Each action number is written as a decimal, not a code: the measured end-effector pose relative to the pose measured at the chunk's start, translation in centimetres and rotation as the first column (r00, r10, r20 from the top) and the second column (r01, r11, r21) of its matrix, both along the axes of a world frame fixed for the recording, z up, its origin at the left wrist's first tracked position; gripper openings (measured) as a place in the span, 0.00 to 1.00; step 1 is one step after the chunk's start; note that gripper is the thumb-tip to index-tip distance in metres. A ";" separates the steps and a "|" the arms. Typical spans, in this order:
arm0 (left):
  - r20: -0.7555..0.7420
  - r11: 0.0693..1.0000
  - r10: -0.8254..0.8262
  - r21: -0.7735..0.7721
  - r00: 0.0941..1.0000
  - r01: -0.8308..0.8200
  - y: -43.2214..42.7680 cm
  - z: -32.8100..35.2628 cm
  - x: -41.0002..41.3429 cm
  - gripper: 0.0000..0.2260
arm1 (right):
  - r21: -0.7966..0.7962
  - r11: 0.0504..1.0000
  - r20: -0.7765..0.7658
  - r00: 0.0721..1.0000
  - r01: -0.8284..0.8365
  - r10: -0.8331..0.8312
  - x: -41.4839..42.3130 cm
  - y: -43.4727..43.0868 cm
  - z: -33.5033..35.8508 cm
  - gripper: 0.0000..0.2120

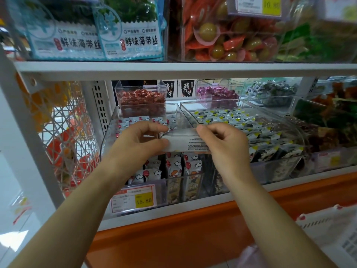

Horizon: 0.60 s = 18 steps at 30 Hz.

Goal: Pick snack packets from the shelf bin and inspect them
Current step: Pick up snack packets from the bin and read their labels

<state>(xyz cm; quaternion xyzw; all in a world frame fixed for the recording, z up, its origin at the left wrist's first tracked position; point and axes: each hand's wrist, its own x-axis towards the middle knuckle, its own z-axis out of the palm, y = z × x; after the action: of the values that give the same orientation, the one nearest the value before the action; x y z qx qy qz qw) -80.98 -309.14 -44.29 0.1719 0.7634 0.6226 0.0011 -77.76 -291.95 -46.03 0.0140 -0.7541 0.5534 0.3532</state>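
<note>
Small white printed snack packet (185, 141) pinched at both ends, left hand (135, 144) and right hand (224, 144), above clear plastic shelf bin (108, 136). Best held taut, print side up, for reading.

Both forearms are bare from the bottom of the view up to the wrists, with no sleeve showing on either. The left hand (138, 141) and the right hand (225, 143) are bare too, with short, plain fingernails.

Bin (108, 136) open-topped; upper shelf (173, 67) seemingly close above.
</note>
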 end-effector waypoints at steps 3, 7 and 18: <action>-0.042 0.997 0.049 -0.052 0.998 -0.051 0.2 0.0 0.0 0.06 | 0.059 0.998 0.004 1.000 -0.023 0.023 0.0 -0.1 -0.1 0.08; 0.012 1.000 0.011 -0.026 1.000 -0.010 -0.4 0.4 -0.2 0.11 | 0.105 0.993 0.025 0.998 -0.062 0.060 0.0 -0.1 -0.1 0.06; -0.037 0.998 -0.028 -0.051 0.999 0.027 -0.9 0.6 -0.3 0.06 | 0.104 0.992 0.007 0.997 -0.073 0.073 -0.1 -0.1 -0.4 0.05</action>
<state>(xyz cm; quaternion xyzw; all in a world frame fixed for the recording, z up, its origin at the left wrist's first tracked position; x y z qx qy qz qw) -81.32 -310.02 -43.69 0.1941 0.7764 0.5997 -0.0005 -77.87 -292.09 -46.41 0.0593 -0.7816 0.5258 0.3302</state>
